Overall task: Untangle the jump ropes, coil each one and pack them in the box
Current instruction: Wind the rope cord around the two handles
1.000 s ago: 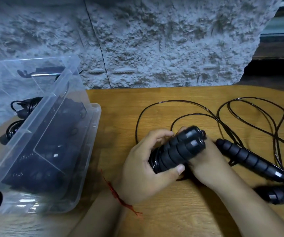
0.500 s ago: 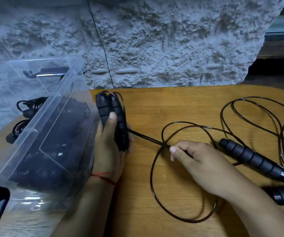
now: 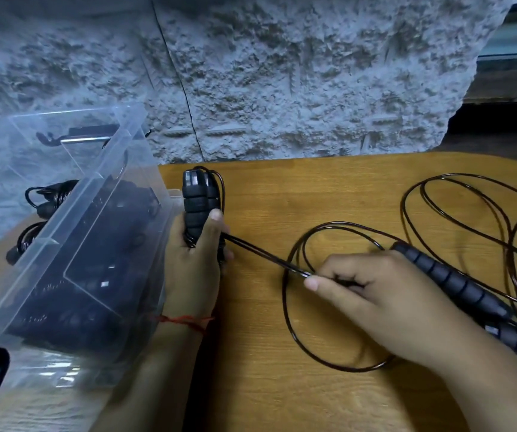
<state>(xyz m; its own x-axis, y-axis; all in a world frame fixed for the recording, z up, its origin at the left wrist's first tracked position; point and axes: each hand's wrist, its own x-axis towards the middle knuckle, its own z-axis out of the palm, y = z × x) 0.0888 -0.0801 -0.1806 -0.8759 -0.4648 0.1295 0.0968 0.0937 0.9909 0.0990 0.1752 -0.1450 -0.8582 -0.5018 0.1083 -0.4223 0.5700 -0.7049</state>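
We count one box [image 3: 63, 366], our left hand [image 3: 191, 275], our right hand [image 3: 385, 310], two ropes [image 3: 260, 252] out, two held handles [image 3: 194, 204], two loose handles [image 3: 450, 282]

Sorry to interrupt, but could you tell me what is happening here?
A person is packing up. The left hand holds one jump rope's two grips beside the clear box, which holds dark ropes. The right hand pinches that rope's cord, stretched between the hands. A second rope lies loose on the table.

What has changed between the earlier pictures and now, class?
The left hand carried the pair of black foam handles leftward, beside the clear plastic box. The right hand let go of them and now pinches the thin black cord, pulled taut between the hands. The second black jump rope and the box stayed put.
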